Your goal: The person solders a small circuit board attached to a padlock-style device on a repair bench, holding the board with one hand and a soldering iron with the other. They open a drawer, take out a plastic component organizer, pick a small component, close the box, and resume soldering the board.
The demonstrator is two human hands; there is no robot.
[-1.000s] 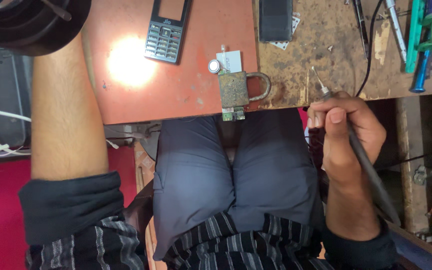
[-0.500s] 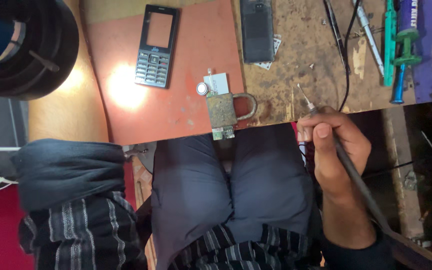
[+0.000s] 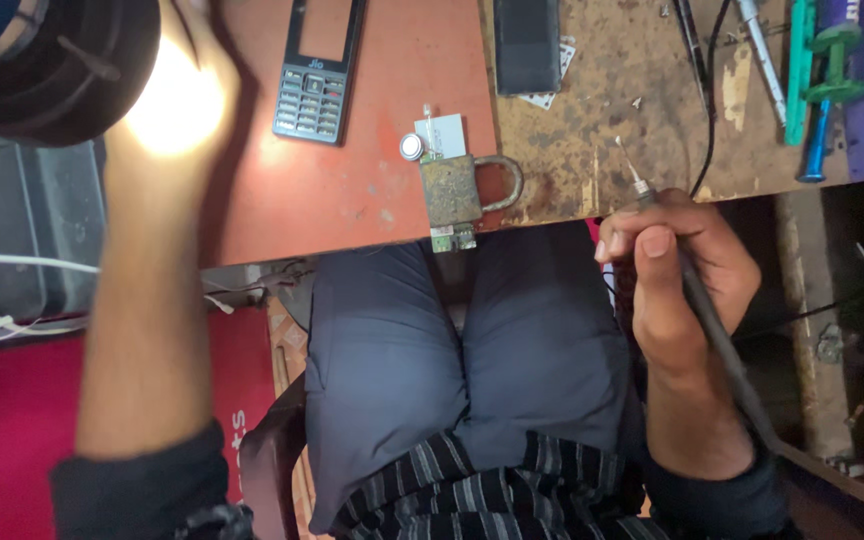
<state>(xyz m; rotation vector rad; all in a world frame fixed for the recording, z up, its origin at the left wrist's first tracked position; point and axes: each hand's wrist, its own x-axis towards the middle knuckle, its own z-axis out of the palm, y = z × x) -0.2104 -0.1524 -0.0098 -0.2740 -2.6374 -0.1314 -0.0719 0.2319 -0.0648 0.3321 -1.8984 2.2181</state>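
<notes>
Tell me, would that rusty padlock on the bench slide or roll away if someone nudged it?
Probably neither. The padlock looks like solid rusted metal, so likely heavy for its size. It lies flat on the red mat, which should grip it. It seems to pin a small circuit board, and the button cell beside it could roll.

soldering iron (image 3: 687, 290) in right hand (image 3: 677, 270), left hand (image 3: 177, 95) perhaps blurred

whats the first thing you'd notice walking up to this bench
The bright glare of the lamp at the top left, washing over the raised left hand. Next, the right hand at the bench's near edge, holding a thin soldering iron like a pen. Between them, on the red mat, lie a rusty padlock pinning down a small board and a keypad phone.
</notes>
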